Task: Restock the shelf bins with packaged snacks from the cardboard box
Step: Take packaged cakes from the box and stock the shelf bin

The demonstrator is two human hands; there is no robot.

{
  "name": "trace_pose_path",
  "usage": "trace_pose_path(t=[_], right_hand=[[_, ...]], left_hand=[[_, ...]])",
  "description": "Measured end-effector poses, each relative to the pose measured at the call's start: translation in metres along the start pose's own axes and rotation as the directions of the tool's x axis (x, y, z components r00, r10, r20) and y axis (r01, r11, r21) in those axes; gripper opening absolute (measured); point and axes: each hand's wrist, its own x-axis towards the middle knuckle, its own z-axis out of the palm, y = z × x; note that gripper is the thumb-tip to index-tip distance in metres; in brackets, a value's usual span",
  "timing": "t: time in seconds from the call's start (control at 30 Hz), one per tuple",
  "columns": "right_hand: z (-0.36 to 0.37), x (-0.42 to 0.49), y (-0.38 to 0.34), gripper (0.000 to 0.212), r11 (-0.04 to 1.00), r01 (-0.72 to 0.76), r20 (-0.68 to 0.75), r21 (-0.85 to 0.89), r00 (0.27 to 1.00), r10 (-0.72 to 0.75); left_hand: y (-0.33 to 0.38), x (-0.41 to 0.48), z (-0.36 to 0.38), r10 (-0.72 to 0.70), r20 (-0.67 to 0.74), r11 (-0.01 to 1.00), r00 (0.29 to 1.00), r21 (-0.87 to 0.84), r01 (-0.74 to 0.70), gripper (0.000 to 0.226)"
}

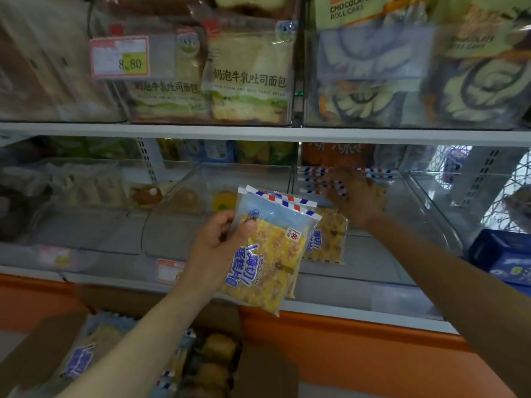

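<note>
My left hand [215,248] grips a small stack of yellow sliced-cake packets [267,254] with red and blue striped tops, held just in front of the lower shelf. My right hand [353,196] reaches into a clear shelf bin [416,202] and its fingers curl over the striped tops of the cake packets standing in the bin [327,239]. The cardboard box [37,349] sits open at the bottom left, with more of the same packets [83,354] and darker cakes inside.
A white shelf edge [258,132] runs above the bins; toast bread and chocolate roll packs fill the upper bins. Left of my hands stand other clear bins [86,225] with few items. A dark blue box [502,254] sits at the right. An orange base panel runs below.
</note>
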Motion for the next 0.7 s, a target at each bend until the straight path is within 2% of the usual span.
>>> trace_pose_path(t=[0.03, 0.1, 0.17, 0.23, 0.27, 0.33, 0.4, 0.43, 0.47, 0.53, 0.57, 0.6, 0.63, 0.7], right_hand=[[-0.012, -0.011, -0.011, 0.029, 0.978, 0.018, -0.007, 0.208, 1.0, -0.017], [-0.036, -0.039, -0.038, 0.034, 0.81, -0.013, 0.145, 0.587, 0.985, -0.09], [-0.051, -0.062, -0.057, 0.059, 0.662, -0.115, 0.316, 0.74, 0.929, -0.192], [-0.058, -0.075, -0.063, 0.078, 0.599, -0.173, 0.378, 0.782, 0.895, -0.236], [-0.061, -0.076, -0.062, 0.076, 0.586, -0.178, 0.374, 0.791, 0.898, -0.232], [-0.066, -0.072, -0.055, 0.057, 0.604, -0.159, 0.325, 0.781, 0.929, -0.175], [-0.068, -0.064, -0.041, 0.046, 0.602, -0.144, 0.236, 0.786, 0.969, -0.075], [-0.069, -0.059, -0.032, 0.042, 0.586, -0.141, 0.191, 0.798, 0.981, -0.024], [-0.07, -0.055, -0.023, 0.038, 0.573, -0.137, 0.151, 0.808, 0.988, 0.023], [-0.066, -0.048, -0.003, 0.035, 0.61, -0.147, 0.117, 0.779, 0.989, 0.089], [-0.061, -0.045, 0.005, 0.036, 0.659, -0.18, 0.134, 0.73, 0.984, 0.119], [-0.052, -0.044, 0.012, 0.039, 0.705, -0.224, 0.166, 0.673, 0.975, 0.151], [-0.039, -0.043, 0.018, 0.043, 0.727, -0.273, 0.206, 0.63, 0.961, 0.183], [-0.013, -0.045, 0.027, 0.05, 0.724, -0.376, 0.286, 0.578, 0.924, 0.253]], left_hand=[[0.002, 0.002, 0.005, 0.015, -0.012, 1.0, 1.0, -0.009, -0.015, 0.03], [0.008, 0.005, 0.017, 0.046, -0.029, 0.999, 0.999, -0.022, -0.047, 0.034], [0.014, 0.008, 0.031, 0.083, -0.032, 0.996, 0.996, -0.036, -0.084, 0.037], [0.018, 0.01, 0.048, 0.118, -0.052, 0.992, 0.992, -0.032, -0.12, 0.033], [0.021, 0.01, 0.055, 0.127, -0.062, 0.991, 0.99, -0.03, -0.129, 0.031], [0.023, 0.013, 0.065, 0.14, -0.03, 0.99, 0.99, -0.022, -0.14, 0.03], [0.02, 0.015, 0.067, 0.167, 0.108, 0.986, 0.98, 0.008, -0.168, 0.037], [0.016, 0.016, 0.064, 0.193, 0.179, 0.973, 0.965, 0.092, -0.212, 0.044], [0.011, 0.016, 0.058, 0.23, 0.23, 0.925, 0.946, 0.25, -0.286, 0.05], [-0.004, 0.015, 0.044, 0.311, 0.331, 0.666, 0.891, 0.593, -0.453, 0.056], [-0.012, 0.014, 0.038, 0.315, 0.396, 0.533, 0.863, 0.678, -0.505, 0.057], [-0.019, 0.011, 0.035, 0.286, 0.454, 0.45, 0.844, 0.713, -0.537, 0.061], [-0.026, 0.009, 0.032, 0.25, 0.492, 0.415, 0.834, 0.723, -0.552, 0.065], [-0.035, 0.007, 0.028, 0.215, 0.525, 0.406, 0.823, 0.719, -0.565, 0.071]])
